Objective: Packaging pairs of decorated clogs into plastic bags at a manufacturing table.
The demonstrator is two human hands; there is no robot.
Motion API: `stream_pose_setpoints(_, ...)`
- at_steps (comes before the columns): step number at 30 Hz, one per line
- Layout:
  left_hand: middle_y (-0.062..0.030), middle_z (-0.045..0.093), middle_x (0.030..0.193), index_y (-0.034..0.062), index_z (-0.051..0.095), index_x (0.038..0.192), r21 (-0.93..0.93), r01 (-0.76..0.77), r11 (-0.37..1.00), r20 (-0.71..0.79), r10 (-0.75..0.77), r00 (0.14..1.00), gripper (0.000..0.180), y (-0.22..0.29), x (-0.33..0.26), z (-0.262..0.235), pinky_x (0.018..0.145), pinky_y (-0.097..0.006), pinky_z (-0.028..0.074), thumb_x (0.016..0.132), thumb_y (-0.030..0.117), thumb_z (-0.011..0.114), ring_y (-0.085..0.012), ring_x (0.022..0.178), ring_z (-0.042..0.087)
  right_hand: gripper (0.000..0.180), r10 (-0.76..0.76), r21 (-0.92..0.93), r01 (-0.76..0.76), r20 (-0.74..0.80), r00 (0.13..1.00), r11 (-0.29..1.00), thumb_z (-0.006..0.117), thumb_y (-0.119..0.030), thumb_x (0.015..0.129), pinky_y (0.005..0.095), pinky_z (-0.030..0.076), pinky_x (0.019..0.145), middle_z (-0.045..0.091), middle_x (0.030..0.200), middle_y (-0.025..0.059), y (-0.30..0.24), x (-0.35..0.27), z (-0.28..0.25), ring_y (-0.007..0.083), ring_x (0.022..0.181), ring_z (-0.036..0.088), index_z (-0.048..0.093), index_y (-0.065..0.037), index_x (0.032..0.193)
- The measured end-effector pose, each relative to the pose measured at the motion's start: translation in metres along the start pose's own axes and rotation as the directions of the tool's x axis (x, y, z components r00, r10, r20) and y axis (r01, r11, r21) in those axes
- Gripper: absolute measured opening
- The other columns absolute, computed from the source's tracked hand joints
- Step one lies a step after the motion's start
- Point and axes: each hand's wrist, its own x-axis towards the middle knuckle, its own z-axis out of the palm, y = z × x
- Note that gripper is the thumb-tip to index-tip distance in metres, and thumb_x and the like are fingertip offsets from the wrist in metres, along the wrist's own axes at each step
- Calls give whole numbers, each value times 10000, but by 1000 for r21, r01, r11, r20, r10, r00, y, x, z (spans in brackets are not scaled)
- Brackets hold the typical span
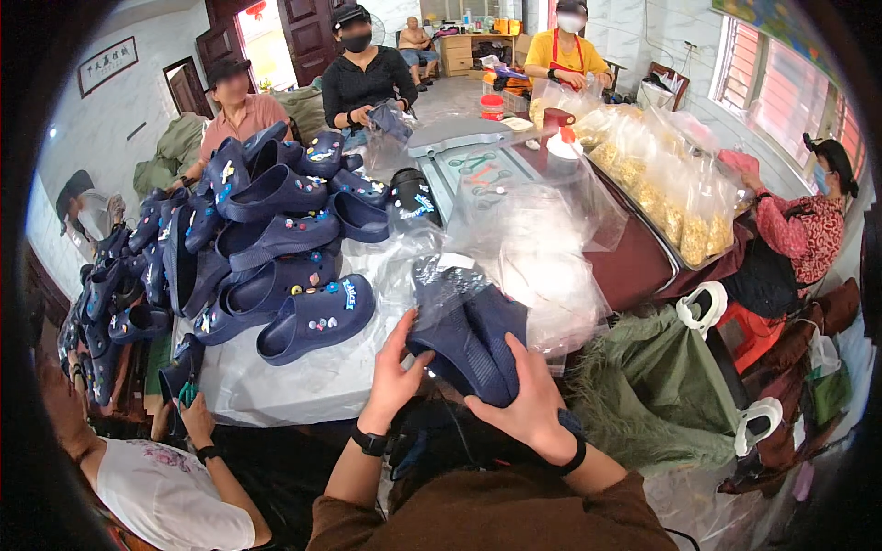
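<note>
A pair of navy clogs (467,342) is between my hands at the table's near edge, ridged soles facing me. My left hand (397,369) grips their left side, and my right hand (527,397) presses against the right side near the lower end. Clear plastic covers the far part of the pair; how far it reaches is hard to make out. Just left of my left hand lies a single navy clog (317,319) with small colourful charms. Beyond my right hand spreads a pile of clear plastic bags (551,280).
Navy clogs (266,234) are heaped on the left. At the far right a tray holds bags of yellow pieces (657,188). A green woven sack (643,381) hangs beside me on the right. At lower left, a co-worker's hand (196,418) holds a green-handled tool. Other people surround the table.
</note>
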Motion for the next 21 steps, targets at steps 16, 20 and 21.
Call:
stream_pose_setpoints(16,-116,586,913,89,688,1174,414,-45,909,-281,174,944,359,10,16,-2,655,-338,560,854,-65,638,-259,803,664,1111,-44,52,44,10,999,998,845,-532,733,483,511,853,489,1150,250,7,17,23,426,998,579,301,22,1528)
stream_pose_setpoints(20,-145,571,1045,71,606,1320,311,39,949,-255,44,966,465,0,9,-6,829,-374,555,866,2,676,-283,953,639,1136,-48,82,46,30,998,996,845,-547,733,476,509,850,489,1154,263,3,32,32,432,1001,576,291,47,1527)
stream_pose_setpoints(21,-203,500,1225,67,492,1423,221,21,975,-205,26,978,609,-11,6,-5,969,-418,477,857,62,714,-342,1145,545,1116,-37,80,34,37,999,996,832,-540,755,473,504,838,491,1148,267,3,36,37,430,988,572,289,59,1525)
